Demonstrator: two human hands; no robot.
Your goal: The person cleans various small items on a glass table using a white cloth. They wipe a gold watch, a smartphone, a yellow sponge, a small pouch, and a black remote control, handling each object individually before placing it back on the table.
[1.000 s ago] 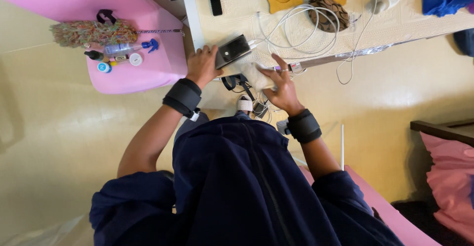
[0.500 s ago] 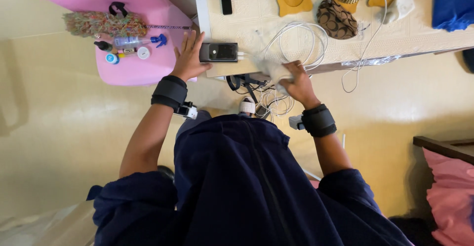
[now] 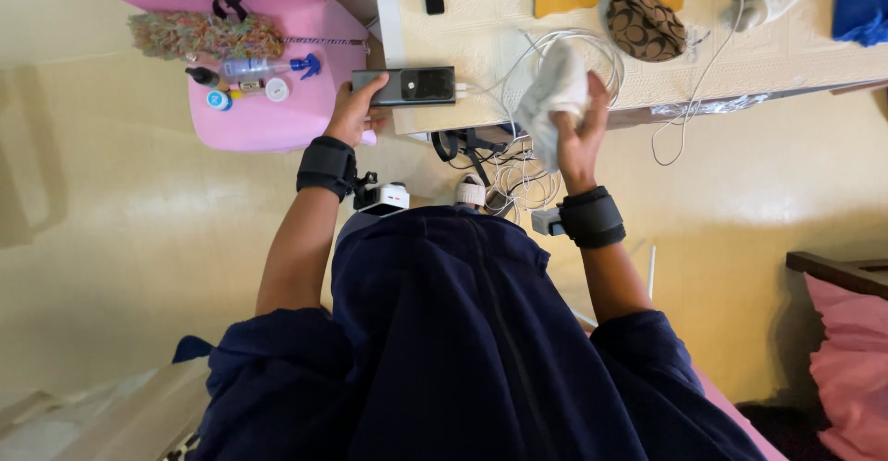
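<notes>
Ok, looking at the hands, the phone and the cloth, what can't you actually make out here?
Head view only:
- Left hand on the dark phone: its palm side and how it grips are hidden beneath the hand.
- Right hand: the fingers are covered by the white cloth it holds.
- Where the white cables end: hidden under the table edge.
- Small bottles on the pink surface: too small to identify.

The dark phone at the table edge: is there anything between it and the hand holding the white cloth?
Only coiled white cables lie on the table between the phone, held by the left hand, and the right hand with the cloth.
</notes>
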